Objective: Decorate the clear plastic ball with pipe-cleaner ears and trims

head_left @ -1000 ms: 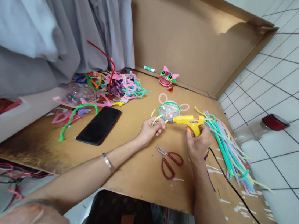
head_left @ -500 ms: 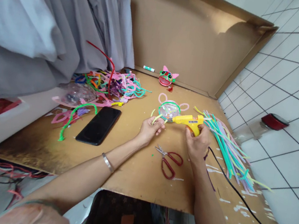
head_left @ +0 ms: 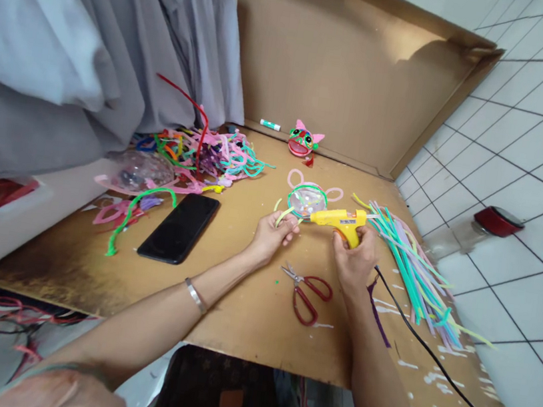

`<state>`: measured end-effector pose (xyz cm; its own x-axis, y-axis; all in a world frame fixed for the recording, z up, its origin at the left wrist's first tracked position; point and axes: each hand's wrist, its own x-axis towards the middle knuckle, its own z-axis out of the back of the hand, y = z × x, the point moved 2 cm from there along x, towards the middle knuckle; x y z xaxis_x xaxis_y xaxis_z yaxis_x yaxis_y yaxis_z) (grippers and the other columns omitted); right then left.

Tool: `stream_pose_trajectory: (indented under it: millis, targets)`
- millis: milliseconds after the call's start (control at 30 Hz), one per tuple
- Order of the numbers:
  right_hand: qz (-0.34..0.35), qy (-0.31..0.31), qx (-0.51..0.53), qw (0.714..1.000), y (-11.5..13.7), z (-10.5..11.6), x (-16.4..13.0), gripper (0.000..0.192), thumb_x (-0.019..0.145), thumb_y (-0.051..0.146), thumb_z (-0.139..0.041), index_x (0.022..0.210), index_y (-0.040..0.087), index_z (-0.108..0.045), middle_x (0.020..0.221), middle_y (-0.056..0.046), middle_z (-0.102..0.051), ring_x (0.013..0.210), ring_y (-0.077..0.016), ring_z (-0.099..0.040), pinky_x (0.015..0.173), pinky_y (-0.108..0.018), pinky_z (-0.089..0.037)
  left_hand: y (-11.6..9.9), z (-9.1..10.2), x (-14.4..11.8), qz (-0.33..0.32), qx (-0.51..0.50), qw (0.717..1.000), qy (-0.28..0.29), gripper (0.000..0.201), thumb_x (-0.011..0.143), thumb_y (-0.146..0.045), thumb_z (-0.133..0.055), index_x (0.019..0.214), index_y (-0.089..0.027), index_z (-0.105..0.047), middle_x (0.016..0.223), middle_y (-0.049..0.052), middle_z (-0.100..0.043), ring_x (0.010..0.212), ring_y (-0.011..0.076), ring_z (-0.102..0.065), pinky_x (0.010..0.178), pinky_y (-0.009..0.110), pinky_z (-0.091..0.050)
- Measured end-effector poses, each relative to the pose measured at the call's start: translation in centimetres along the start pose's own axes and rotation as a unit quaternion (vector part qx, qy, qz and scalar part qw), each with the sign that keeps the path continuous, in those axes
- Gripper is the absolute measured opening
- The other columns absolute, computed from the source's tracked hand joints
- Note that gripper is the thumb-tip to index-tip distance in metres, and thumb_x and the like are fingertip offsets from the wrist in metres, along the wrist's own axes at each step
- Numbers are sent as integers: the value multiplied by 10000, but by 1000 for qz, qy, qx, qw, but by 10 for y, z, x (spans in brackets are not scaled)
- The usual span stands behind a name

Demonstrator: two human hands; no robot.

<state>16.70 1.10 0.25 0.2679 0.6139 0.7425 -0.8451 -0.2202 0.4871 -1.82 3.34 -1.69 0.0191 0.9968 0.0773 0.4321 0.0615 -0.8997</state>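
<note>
My right hand (head_left: 355,259) is wrapped round a yellow glue gun (head_left: 337,219), its nozzle pointing left, close to the fingers of my left hand. Pinched in my left hand (head_left: 271,236) is a pale yellow pipe cleaner (head_left: 285,215), bent into a curve. Just beyond my left fingers lies a clear round plastic piece (head_left: 308,200) with a green rim and two pink pipe-cleaner loops at its far side. Whether the nozzle touches the pipe cleaner I cannot tell. Red-handled scissors (head_left: 307,293) lie partly open between my forearms.
A black phone (head_left: 180,228) and a tangled heap of pipe cleaners (head_left: 217,155) are on the left. A bundle of straight pipe cleaners (head_left: 408,270) lies on the right, near the glue gun's black cord (head_left: 436,358). A small decorated head (head_left: 303,139) stands by the cardboard (head_left: 340,72).
My right hand has brought the glue gun slightly left, nearer my left fingers. My left hand has stayed almost still with the pipe cleaner.
</note>
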Motion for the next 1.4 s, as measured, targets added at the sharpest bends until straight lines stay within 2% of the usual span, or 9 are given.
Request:
stream_pose_trajectory:
  millis: [300,567,700,833,967,1100,1233,1300,1400]
  targets:
    - [-16,5,-3,1000,-2,-1,0,334,763,435,-587,991,204,-510,914,-73,-634,713,-209,-599,673,-337,-478,0,-1,0,-5,-10,1000,7,281,661,-357,-730,713,-165,-531,617,-20,-605,456,42,-428,422,172,-311]
    - [-95,-53,-56,993,-35,6,12,430,751,535,-602,977,179,-517,905,-96,-600,834,-267,-572,778,-396,-450,-1,-2,0,2,-10,1000,6,307,656,-374,-744,723,-162,-533,610,-22,-603,453,45,-431,418,176,-300]
    - [-130,12,-117,985,-52,4,14,417,740,505,-614,954,152,-555,935,-135,-609,900,-297,-565,827,-418,-435,-1,-2,0,9,-13,1000,3,342,640,-402,-756,738,-159,-536,608,-26,-596,452,42,-420,416,175,-295]
    - [-188,97,-175,962,-59,0,12,481,740,479,-656,1033,106,-579,1002,-185,-628,953,-320,-573,825,-408,-433,-2,-2,-1,23,-20,1000,1,353,618,-387,-764,768,-160,-538,596,-39,-583,454,39,-413,420,169,-293]
    - [-218,127,-210,945,-63,-3,9,518,763,481,-659,1074,74,-578,1049,-220,-628,974,-333,-581,816,-398,-431,-3,-3,-2,35,-32,999,13,367,602,-325,-760,837,-168,-525,610,-42,-603,479,48,-450,443,165,-321]
    - [-200,132,-235,942,-62,-3,9,481,805,455,-616,1073,59,-574,1067,-246,-618,991,-354,-579,832,-425,-429,-1,-5,-5,43,-33,998,40,388,604,-279,-741,890,-175,-500,650,-39,-627,505,53,-482,472,169,-353]
    - [-150,144,-288,935,-46,4,12,436,818,371,-603,1068,15,-585,1084,-308,-600,1063,-411,-554,893,-503,-405,2,-7,-8,38,-30,997,59,403,623,-275,-753,883,-189,-458,676,-37,-641,516,56,-501,481,175,-356]
    - [-119,132,-244,953,-32,6,13,342,812,307,-587,1039,53,-620,1113,-287,-607,1093,-400,-544,922,-518,-395,3,-8,-8,34,-32,997,68,426,628,-288,-770,871,-195,-433,673,-37,-645,521,58,-509,487,176,-356]
    - [-102,146,-1,984,-6,0,6,209,822,288,-530,892,150,-670,962,-159,-682,960,-292,-604,894,-437,-445,3,-8,-8,30,-36,996,75,467,629,-322,-795,861,-199,-409,670,-38,-649,527,57,-515,498,177,-365]
